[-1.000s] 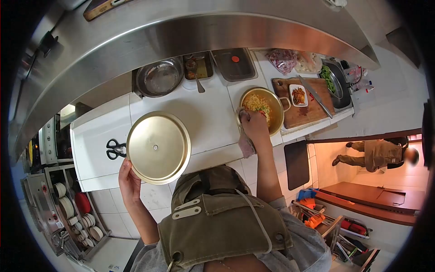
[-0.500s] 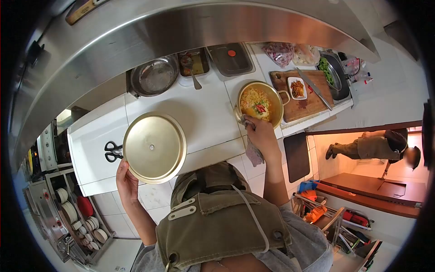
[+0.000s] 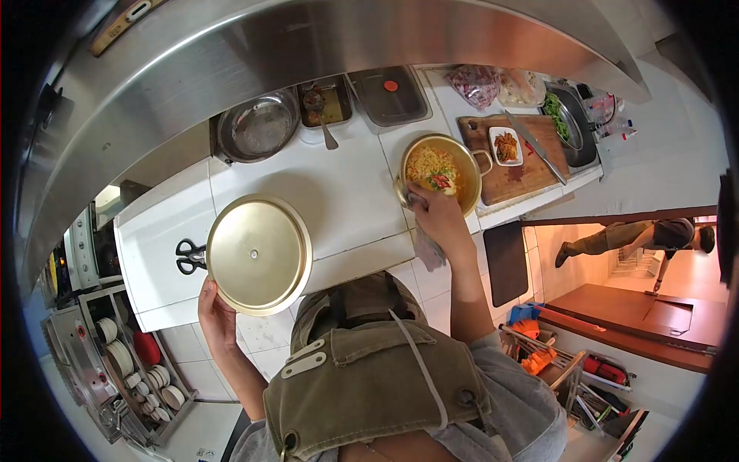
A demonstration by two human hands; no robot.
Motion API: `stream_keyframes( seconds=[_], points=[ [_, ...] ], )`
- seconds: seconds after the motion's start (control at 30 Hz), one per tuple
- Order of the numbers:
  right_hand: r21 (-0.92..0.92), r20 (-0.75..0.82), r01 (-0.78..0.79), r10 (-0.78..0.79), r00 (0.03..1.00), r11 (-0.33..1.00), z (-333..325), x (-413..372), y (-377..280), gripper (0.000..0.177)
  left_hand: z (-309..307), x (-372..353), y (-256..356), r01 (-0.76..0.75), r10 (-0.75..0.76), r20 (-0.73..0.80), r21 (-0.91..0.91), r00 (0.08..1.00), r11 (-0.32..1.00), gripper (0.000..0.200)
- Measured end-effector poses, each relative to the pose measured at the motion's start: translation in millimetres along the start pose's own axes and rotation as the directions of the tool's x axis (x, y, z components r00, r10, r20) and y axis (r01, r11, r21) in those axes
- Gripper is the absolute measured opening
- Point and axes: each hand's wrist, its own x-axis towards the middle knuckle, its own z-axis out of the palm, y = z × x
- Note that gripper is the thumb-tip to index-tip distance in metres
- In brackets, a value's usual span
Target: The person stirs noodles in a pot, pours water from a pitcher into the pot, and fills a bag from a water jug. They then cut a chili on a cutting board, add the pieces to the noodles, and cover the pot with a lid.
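Note:
A round gold-coloured lid [image 3: 258, 250] is gripped at its lower left rim by my left hand [image 3: 220, 314]. Black-handled scissors [image 3: 190, 256] lie on the white tiled counter [image 3: 350, 181], partly under the lid. On the right, a gold pot [image 3: 467, 165] holds noodles in orange broth with red slices on top. My right hand [image 3: 440, 215] is closed at the pot's near left handle, around a grey cloth [image 3: 428, 250] that hangs down over the counter's edge.
Right of the pot, a wooden board [image 3: 500, 181] bears a white dish [image 3: 506, 146] and a knife [image 3: 536, 148]. A metal bowl [image 3: 258, 127], sauce tray [image 3: 336, 108] and lidded container [image 3: 389, 96] line the back. Another person [image 3: 616, 237] is at the far right.
The other person at the right has shifted, with the legs now spread apart. My hands, the lid and the pot stay almost in place, apart from a slight shift of the view.

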Motion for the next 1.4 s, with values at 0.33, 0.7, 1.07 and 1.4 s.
stream_keyframes(
  seconds=[0.33,0.7,1.07,1.4],
  points=[
    [-0.062,-0.059,0.098,-0.102,0.993,0.993,4,18,8,0.036,-8,-12,-3,-0.033,0.032,-0.073,-0.006,0.997,0.999,0.029],
    [-0.039,-0.100,0.090,-0.094,0.991,0.995,3,40,4,0.037,-6,-11,-1,-0.029,0.030,-0.031,0.046,0.999,0.999,0.030],
    [0.029,0.031,-0.173,0.172,0.985,0.984,-53,-85,39,0.033,56,25,9,-0.064,0.038,0.169,0.154,0.985,0.986,0.036],
    [0.197,-0.139,-0.240,0.269,0.953,0.951,-76,-143,97,0.032,266,22,-10,-0.873,0.252,0.838,0.483,0.483,0.068,0.011]
  ],
)
